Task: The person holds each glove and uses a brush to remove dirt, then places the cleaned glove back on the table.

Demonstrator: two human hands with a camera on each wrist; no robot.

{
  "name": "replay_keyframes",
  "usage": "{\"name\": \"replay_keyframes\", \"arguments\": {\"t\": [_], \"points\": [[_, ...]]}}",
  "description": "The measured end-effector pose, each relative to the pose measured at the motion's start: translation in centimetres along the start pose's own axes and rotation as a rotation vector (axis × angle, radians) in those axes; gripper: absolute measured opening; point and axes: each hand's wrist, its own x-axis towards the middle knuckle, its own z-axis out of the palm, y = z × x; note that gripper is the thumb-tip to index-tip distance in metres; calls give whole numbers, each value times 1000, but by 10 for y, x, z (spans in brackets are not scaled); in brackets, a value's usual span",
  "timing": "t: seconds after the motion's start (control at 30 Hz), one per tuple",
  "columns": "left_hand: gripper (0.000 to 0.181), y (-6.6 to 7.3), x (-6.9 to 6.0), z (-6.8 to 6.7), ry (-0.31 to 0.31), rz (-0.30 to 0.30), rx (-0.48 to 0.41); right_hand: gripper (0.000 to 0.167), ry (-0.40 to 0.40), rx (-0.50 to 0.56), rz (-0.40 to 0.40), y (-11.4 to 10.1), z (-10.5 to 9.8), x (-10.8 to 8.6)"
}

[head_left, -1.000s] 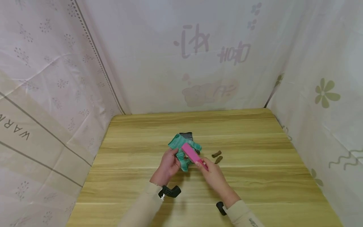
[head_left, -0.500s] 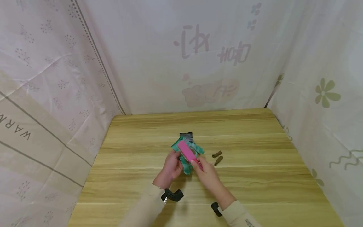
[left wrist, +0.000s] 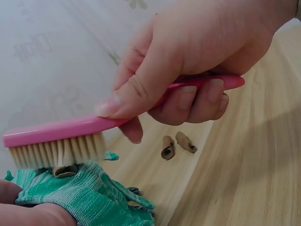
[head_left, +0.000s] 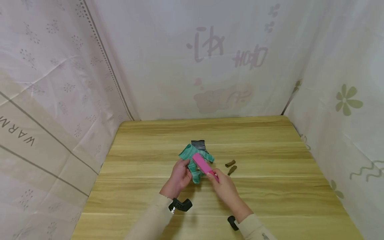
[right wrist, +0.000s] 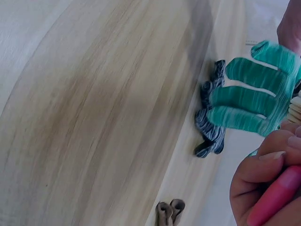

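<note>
My left hand (head_left: 180, 176) pinches a green knitted glove (head_left: 186, 152), its fingers hanging down above the table. On the glove lies a brown curled piece (left wrist: 65, 171) that looks like rolled bark, partly covered by bristles. My right hand (head_left: 225, 186) grips a pink brush (head_left: 201, 162) by its handle, thumb along the back. In the left wrist view, the pale bristles (left wrist: 56, 151) point down and touch the brown piece. How the left fingers lie under the glove is hidden.
Beyond the green glove, a black-and-grey knitted glove (head_left: 198, 145) lies on the wooden table (head_left: 144, 143). Two brown curled pieces (head_left: 230, 163) lie to the right of the hands. Printed curtains (head_left: 168, 83) enclose the back and both sides.
The brush moved up and left over the glove, then back down and right. The green glove shifted slightly right, then partly back left. Both hands kept their holds.
</note>
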Motion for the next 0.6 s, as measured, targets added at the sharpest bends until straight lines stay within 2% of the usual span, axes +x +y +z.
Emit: {"name": "replay_keyframes", "arguments": {"t": [0.4, 0.6], "points": [[24, 3, -4, -2, -41, -13, 3, 27, -5, -11, 29, 9, -9, 0], [27, 2, -3, -3, -63, -5, 35, 29, -3, -4, 39, 13, -8, 0]]}}
